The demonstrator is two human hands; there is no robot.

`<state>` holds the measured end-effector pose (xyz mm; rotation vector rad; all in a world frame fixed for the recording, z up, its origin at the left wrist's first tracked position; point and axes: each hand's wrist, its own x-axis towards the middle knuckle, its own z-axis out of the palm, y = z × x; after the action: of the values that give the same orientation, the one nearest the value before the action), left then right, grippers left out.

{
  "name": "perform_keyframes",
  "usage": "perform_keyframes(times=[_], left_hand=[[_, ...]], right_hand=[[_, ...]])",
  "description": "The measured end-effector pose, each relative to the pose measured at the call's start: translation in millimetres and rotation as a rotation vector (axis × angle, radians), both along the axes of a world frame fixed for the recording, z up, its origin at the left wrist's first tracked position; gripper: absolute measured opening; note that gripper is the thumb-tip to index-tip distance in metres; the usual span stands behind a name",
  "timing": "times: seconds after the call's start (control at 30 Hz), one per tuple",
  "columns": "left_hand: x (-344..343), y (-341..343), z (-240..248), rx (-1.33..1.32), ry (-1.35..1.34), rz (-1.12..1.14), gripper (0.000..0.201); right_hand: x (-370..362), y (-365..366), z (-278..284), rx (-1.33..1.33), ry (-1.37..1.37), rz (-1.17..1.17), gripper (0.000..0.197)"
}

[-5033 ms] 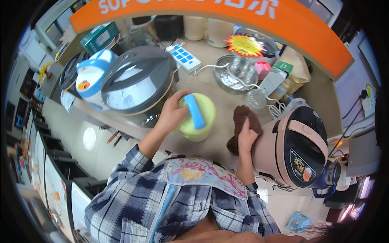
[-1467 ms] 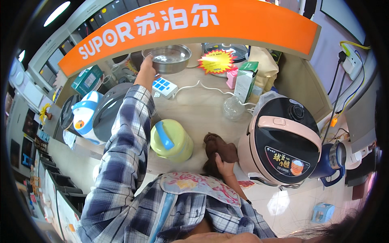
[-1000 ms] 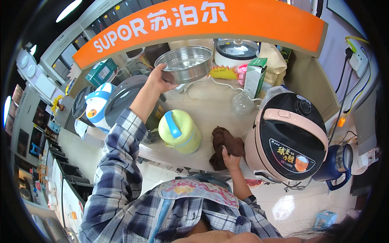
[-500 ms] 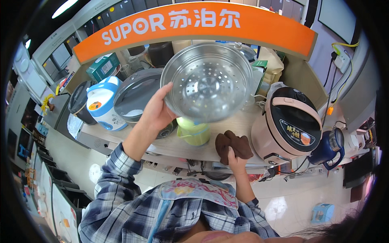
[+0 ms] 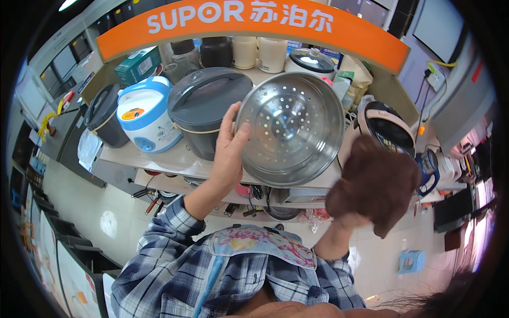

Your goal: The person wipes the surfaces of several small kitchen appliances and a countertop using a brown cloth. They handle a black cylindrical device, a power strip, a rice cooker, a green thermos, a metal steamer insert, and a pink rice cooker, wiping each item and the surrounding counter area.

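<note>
My left hand [image 5: 229, 151] grips the left rim of a shiny metal steamer basket [image 5: 291, 159], its thumb on the inner side. The basket is tilted so that its round inside with the perforated bottom faces me, above the front of the shelf. Off to the right, my right hand [image 5: 354, 220] holds a dark brown cloth [image 5: 374, 183], which hangs spread out and covers most of the fingers. Cloth and basket are apart. Part of the pink-and-black rice cooker [image 5: 389, 127] is hidden behind the cloth.
Left of the basket stand a large dark grey cooker [image 5: 204, 100], a blue-and-white rice cooker [image 5: 148, 114] and a black pot [image 5: 106, 116]. Behind are a glass-lidded pot [image 5: 312, 62] and several canisters. An orange sign board [image 5: 249, 26] spans the top. A blue kettle [image 5: 428, 172] stands far right.
The steamer basket has moved right and lower, turning more toward me. My right hand has lifted the brown cloth off the shelf top, rightward and closer, and the cloth has opened out.
</note>
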<state>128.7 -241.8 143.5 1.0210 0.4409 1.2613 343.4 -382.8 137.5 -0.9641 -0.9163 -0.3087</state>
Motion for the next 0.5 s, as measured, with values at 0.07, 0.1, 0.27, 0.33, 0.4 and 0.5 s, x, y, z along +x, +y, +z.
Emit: perform_keyframes(times=[0.07, 0.1, 0.27, 0.33, 0.4, 0.5], left_hand=[[6, -16, -8, 0.098, 0.038, -0.016, 0.066], [7, -22, -17, 0.196, 0.103, -0.004, 0.067], [17, -34, -55, 0.527, 0.347, 0.159, 0.076], [11, -36, -49, 0.39, 0.225, -0.007, 0.075], [3, -34, -45, 0.326, 0.192, -0.065, 0.074], [-3, -17, -47, 0.459, 0.267, 0.076, 0.065]], right_hand=[[-19, 38, 10, -0.019, -0.058, 0.023, 0.038], [-27, 61, 8, -0.048, -0.075, 0.031, 0.038], [-51, 105, -19, -0.355, -0.175, -0.073, 0.041], [-65, 101, -13, -0.327, -0.396, -0.06, 0.039], [-74, 89, -12, -0.366, -0.586, 0.055, 0.036], [-76, 63, -26, -0.584, -0.854, 0.218, 0.034]])
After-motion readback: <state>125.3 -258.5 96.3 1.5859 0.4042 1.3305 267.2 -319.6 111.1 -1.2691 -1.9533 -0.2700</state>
